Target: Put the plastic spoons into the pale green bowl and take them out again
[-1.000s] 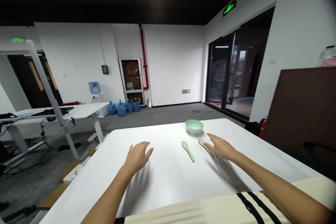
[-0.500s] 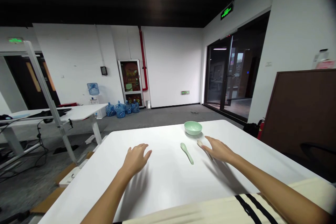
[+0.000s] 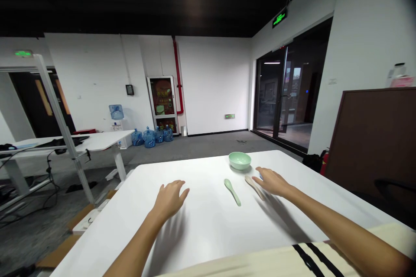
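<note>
My left hand lies flat on the white table, fingers stretched out, holding nothing. My right hand rests further right, fingers spread, just right of a beige spoon that lies on the table; a small blue thing peeks out under its fingertips. A pale green spoon lies between my hands, bowl end away from me. A pale green bowl stands beyond the spoons, near the far table edge.
A brown panel stands to the right of the table. To the left are another white desk with a metal frame, cables on the floor, and blue water bottles by the far wall. Glass doors are at the back right.
My right hand has shifted a little to the right, uncovering more of the beige spoon. The view has tilted slightly. My left hand stays flat.
</note>
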{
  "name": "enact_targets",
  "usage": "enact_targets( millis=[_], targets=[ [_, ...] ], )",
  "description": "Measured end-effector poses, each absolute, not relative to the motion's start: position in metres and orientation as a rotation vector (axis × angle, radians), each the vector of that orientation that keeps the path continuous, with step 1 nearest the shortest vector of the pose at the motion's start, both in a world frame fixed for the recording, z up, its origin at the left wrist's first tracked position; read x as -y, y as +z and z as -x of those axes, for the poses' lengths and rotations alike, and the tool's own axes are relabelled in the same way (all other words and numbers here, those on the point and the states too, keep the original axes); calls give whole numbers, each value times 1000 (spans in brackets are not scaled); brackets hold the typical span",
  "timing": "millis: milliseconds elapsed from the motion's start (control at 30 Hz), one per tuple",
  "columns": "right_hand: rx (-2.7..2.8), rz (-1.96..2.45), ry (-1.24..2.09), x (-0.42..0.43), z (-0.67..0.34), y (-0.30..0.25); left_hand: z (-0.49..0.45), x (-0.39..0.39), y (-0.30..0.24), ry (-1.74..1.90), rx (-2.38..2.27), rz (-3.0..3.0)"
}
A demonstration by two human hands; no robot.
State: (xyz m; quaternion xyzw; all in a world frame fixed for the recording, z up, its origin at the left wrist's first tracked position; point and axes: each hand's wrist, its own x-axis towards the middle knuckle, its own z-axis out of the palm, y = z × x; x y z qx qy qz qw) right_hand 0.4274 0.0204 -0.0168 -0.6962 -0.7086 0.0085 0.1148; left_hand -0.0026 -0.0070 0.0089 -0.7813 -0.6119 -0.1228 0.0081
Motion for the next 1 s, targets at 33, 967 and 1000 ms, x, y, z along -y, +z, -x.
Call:
enact_targets(
  millis=[33,967,1000],
  targets=[
    [2089,2061,13,-25,-428,-16,3,7,9,-386,1911,2442],
    [1993,2188,149,-81,-415,-1,3,6,10,-379,1932,2435],
    [1959,2193,93,-86,-413,4,3,6,10,-381,1932,2435]
  ],
)
